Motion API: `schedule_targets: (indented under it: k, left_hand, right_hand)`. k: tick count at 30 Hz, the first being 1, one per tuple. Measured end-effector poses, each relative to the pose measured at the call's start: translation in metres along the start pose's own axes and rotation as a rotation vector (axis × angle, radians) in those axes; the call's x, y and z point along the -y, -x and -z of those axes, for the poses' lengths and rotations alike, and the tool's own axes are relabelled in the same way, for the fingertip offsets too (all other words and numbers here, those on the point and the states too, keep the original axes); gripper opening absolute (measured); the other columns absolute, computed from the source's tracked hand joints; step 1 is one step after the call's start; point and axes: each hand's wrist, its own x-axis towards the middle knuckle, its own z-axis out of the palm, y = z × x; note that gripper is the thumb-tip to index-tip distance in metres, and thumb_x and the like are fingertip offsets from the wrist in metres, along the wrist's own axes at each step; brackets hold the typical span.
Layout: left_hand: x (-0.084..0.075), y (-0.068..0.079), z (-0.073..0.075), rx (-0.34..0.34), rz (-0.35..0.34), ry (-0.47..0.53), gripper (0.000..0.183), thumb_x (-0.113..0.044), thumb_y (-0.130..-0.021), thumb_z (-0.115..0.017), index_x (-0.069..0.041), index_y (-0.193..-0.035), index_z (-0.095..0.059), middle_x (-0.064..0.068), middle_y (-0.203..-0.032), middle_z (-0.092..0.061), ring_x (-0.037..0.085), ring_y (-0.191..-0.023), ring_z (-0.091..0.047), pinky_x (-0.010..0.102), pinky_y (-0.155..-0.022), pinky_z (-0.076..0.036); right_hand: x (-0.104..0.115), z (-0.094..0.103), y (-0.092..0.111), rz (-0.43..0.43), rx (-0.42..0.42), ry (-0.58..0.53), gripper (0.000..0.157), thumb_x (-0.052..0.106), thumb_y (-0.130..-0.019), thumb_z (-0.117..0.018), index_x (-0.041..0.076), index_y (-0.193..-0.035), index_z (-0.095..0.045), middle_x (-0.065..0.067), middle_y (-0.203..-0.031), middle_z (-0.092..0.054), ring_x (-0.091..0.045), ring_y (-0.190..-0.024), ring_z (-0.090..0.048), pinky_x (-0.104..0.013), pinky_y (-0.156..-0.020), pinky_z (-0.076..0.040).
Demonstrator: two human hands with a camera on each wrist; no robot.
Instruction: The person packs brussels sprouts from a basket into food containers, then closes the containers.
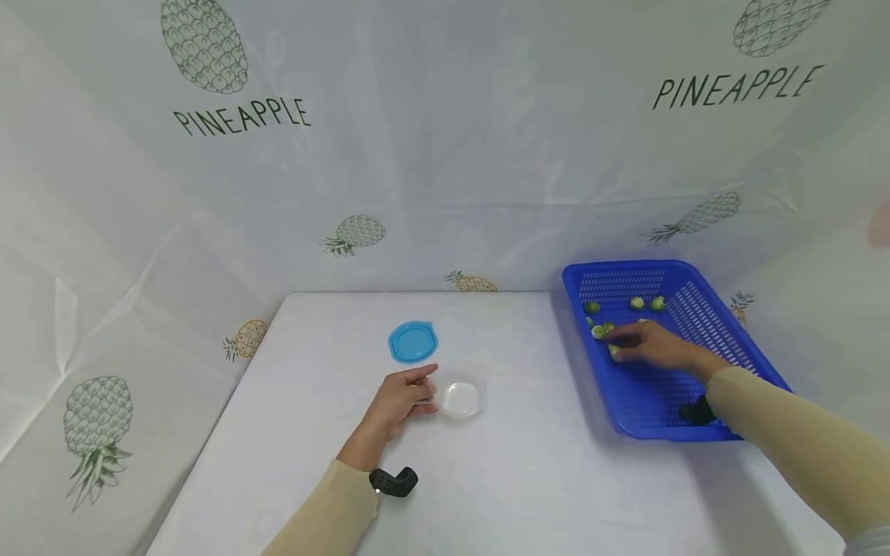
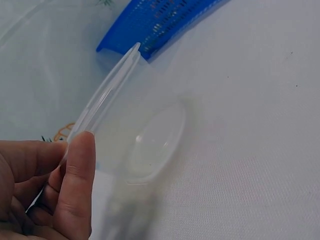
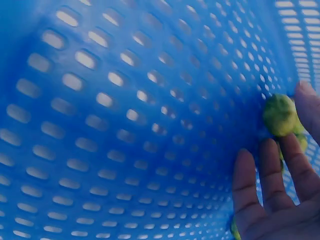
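Note:
My left hand (image 1: 402, 399) pinches the rim of a small clear plastic container (image 1: 462, 398) between thumb and fingers. In the left wrist view the container (image 2: 157, 142) is tilted, its rim edge-on to the camera. A blue lid (image 1: 413, 342) lies flat on the table just behind it. My right hand (image 1: 653, 345) reaches into a blue perforated basket (image 1: 647, 405), thumb and fingertips at a small green Brussels sprout (image 3: 279, 116). In that right wrist view the other fingers are extended. More sprouts (image 1: 636, 303) lie near the basket's far and left sides.
The basket stands at the right of a white-covered table (image 1: 514, 479). A pale curtain printed with pineapples (image 1: 473, 154) hangs close behind the table and along its left side. Each wrist carries a black band; the left band (image 1: 394, 482) shows near the sleeve.

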Motion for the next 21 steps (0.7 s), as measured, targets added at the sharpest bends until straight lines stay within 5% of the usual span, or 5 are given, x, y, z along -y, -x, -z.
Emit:
schedule_targets:
  k: [12,21]
  left_hand:
    - [0.0002,0.0004,0.0022,-0.003,0.0,0.023,0.048,0.001,-0.099,-0.068,-0.006,-0.146,-0.064,0.004,-0.099,-0.056,0.014,-0.082,-0.064,0.029,-0.078,-0.066]
    - [-0.0009,0.0014,0.0005,-0.003,-0.005,0.022,0.048,0.003,-0.098,-0.068,-0.006,-0.145,-0.064,0.004,-0.098,-0.056,0.014,-0.08,-0.065,0.029,-0.076,-0.066]
  right_hand:
    - [-0.001,-0.005,-0.0041,0.042,-0.03,0.035,0.039,0.008,-0.095,-0.076,-0.003,-0.132,-0.069,-0.026,-0.132,-0.069,-0.048,-0.126,-0.063,-0.048,-0.101,-0.058]
    - [-0.002,0.0005,0.0018,-0.058,-0.056,0.019,0.042,0.01,-0.097,-0.074,-0.006,-0.134,-0.064,-0.031,-0.133,-0.066,-0.052,-0.124,-0.061,-0.065,-0.102,-0.053]
